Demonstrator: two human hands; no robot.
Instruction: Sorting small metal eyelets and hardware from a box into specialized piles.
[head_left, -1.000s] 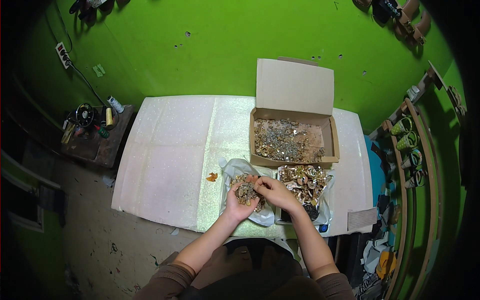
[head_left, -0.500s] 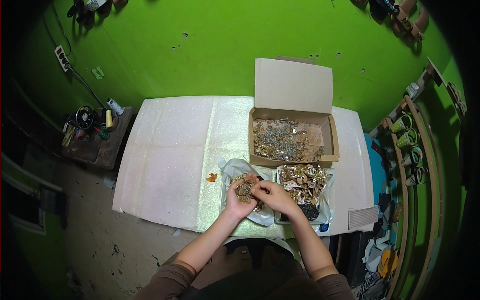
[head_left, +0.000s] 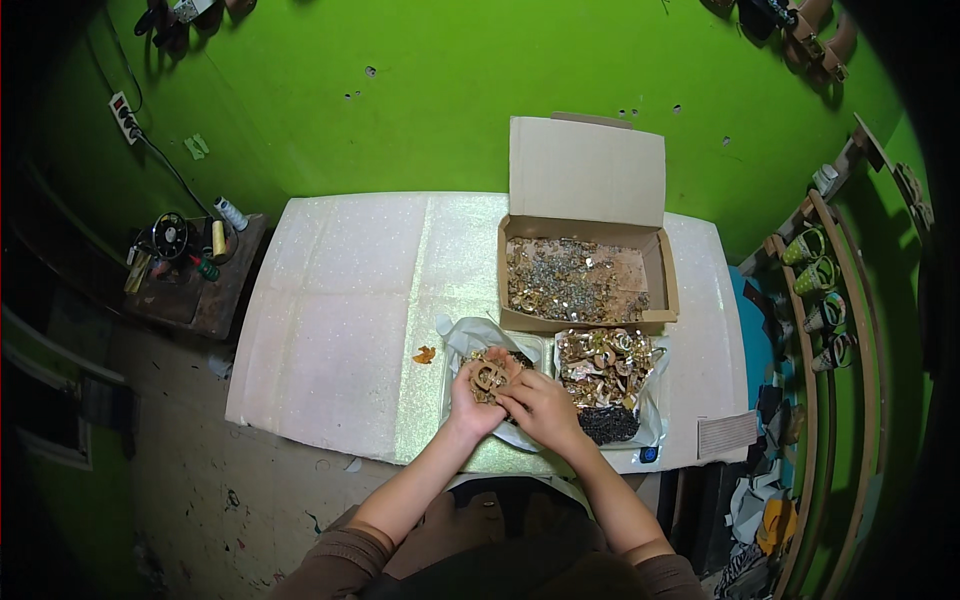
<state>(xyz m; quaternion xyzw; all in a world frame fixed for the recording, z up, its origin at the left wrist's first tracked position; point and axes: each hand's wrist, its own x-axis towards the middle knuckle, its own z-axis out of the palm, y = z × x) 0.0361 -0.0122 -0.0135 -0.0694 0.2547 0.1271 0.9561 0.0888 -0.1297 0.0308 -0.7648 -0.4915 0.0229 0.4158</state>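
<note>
Over a plastic-lined tray (head_left: 462, 338), my left hand (head_left: 466, 408) is cupped palm up and holds a small heap of gold-coloured metal ornaments (head_left: 489, 378). One flat, tan piece with cut-out openings lies on top. My right hand (head_left: 545, 408) meets it from the right, fingers bent and pressed together at the edge of the heap. What those fingertips hold, if anything, is hidden. A second lined tray (head_left: 657, 395), just right of my hands, contains shiny gold ornaments (head_left: 605, 362) and a pile of black pieces (head_left: 608, 425).
Behind the trays stands an open cardboard box (head_left: 588, 323) with many small metal parts. A scrap of orange-brown material (head_left: 424, 355) lies on the pale sheet (head_left: 340, 330), left of the trays. A ribbed light piece (head_left: 726, 436) sits at the right edge. Shoes hang on a wooden rack (head_left: 835, 270).
My right hand has shifted left and slightly down, closer to my left palm. The flat cut-out piece now shows on top of the heap. The trays and box have stayed put.
</note>
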